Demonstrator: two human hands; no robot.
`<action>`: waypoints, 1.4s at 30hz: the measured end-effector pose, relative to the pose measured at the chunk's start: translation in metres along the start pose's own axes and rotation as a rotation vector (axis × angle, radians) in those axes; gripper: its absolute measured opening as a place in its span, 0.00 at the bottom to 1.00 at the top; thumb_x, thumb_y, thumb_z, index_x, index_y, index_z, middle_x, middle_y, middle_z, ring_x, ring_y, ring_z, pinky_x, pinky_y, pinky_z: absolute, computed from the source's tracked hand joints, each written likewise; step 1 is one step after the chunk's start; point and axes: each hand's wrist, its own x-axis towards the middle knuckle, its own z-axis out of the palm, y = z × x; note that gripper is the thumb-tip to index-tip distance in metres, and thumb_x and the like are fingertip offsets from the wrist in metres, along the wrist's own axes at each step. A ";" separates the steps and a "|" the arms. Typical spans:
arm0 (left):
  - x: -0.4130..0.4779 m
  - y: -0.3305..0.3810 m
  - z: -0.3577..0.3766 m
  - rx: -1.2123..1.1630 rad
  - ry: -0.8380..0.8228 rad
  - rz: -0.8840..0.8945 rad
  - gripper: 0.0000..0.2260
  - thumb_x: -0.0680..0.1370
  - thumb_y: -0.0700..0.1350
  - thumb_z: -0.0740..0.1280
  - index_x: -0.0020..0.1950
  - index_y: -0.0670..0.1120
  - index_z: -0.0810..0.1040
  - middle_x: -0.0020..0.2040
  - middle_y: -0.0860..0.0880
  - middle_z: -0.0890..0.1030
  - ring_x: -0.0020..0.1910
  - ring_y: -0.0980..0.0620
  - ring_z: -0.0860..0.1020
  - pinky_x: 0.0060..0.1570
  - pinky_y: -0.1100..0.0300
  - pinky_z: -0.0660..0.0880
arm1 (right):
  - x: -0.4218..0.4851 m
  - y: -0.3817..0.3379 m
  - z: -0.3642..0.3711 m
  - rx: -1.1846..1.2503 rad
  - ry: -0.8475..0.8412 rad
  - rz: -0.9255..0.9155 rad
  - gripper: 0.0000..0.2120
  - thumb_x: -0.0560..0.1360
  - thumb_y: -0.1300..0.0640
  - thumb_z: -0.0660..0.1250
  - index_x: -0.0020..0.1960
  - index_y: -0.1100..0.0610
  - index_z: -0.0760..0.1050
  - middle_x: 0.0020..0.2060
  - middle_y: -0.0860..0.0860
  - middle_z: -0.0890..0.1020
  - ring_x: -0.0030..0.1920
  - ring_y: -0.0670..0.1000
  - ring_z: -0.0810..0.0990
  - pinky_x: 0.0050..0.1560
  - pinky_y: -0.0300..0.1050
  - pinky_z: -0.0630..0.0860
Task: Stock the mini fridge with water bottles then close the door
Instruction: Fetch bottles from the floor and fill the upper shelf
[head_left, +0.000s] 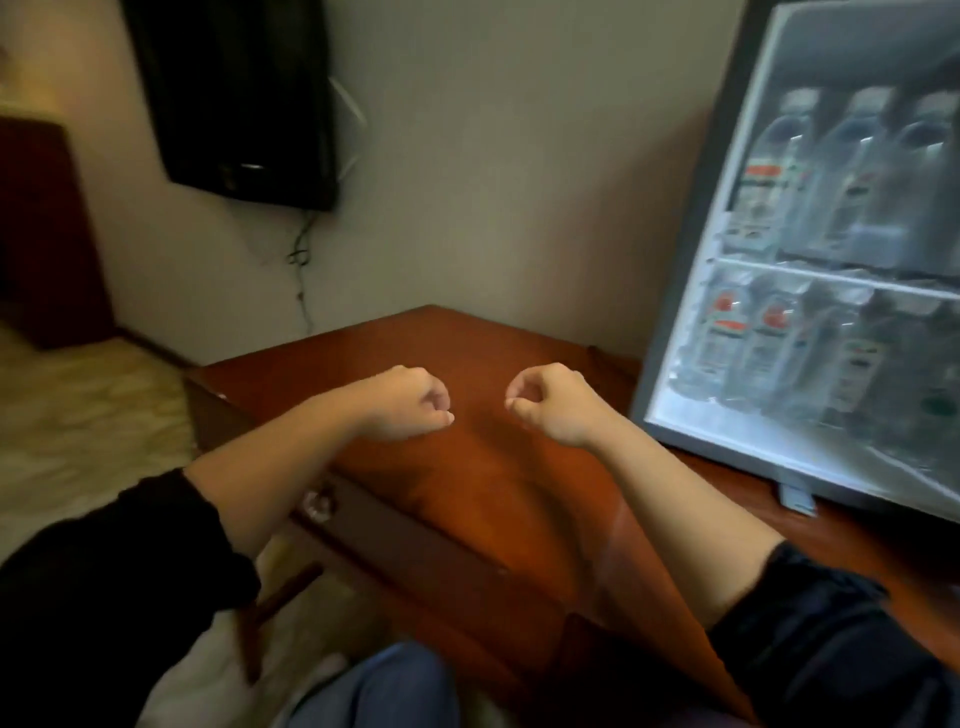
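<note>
A person's hands hover over a reddish-brown wooden desk (467, 493) beside a grey-framed, glass-fronted mini fridge (675, 291), seen from the head camera. No writing can be read: the clear plastic water bottles (774, 171) behind the glass carry red-and-white labels, but the print is a blur and no brand can be made out. The fridge stands on the desk to the right of the right hand (550, 402) and a little beyond it, apart from both hands. Bottles stand in a row above a white shelf (831, 278) and in another below it. The left hand (410, 405) is curled into a loose fist and holds nothing. The right hand is curled too, thumb tip meeting forefinger in a small ring, also holding nothing. The two hands are close together but not touching. Both forearms are bare below pushed-up black sleeves (130, 597). The fridge's right side and top run out of frame, and glare on the glass veils the bottles at lower right. Beyond the left hand, a black wall-mounted screen (234, 98) hangs with a thin dark cable (301, 249) trailing below it.
</note>
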 end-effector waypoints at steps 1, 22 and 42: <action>-0.010 -0.016 0.000 0.011 -0.001 -0.037 0.14 0.78 0.53 0.62 0.59 0.49 0.77 0.55 0.49 0.79 0.55 0.50 0.75 0.57 0.57 0.72 | 0.003 -0.014 0.014 0.032 -0.043 -0.024 0.04 0.75 0.55 0.65 0.41 0.49 0.75 0.42 0.51 0.82 0.47 0.55 0.82 0.54 0.50 0.78; -0.225 -0.307 0.122 -0.226 -0.017 -0.816 0.15 0.78 0.50 0.62 0.59 0.42 0.77 0.59 0.43 0.79 0.58 0.45 0.76 0.58 0.55 0.73 | 0.002 -0.198 0.358 0.202 -0.794 -0.249 0.10 0.76 0.60 0.63 0.51 0.64 0.79 0.46 0.57 0.82 0.51 0.58 0.80 0.52 0.45 0.74; -0.249 -0.440 0.380 -0.469 0.026 -1.418 0.19 0.78 0.46 0.64 0.68 0.44 0.68 0.63 0.41 0.73 0.57 0.43 0.76 0.54 0.54 0.74 | 0.015 -0.159 0.589 0.167 -1.185 -0.043 0.12 0.76 0.57 0.65 0.59 0.57 0.75 0.52 0.55 0.80 0.52 0.55 0.79 0.54 0.50 0.77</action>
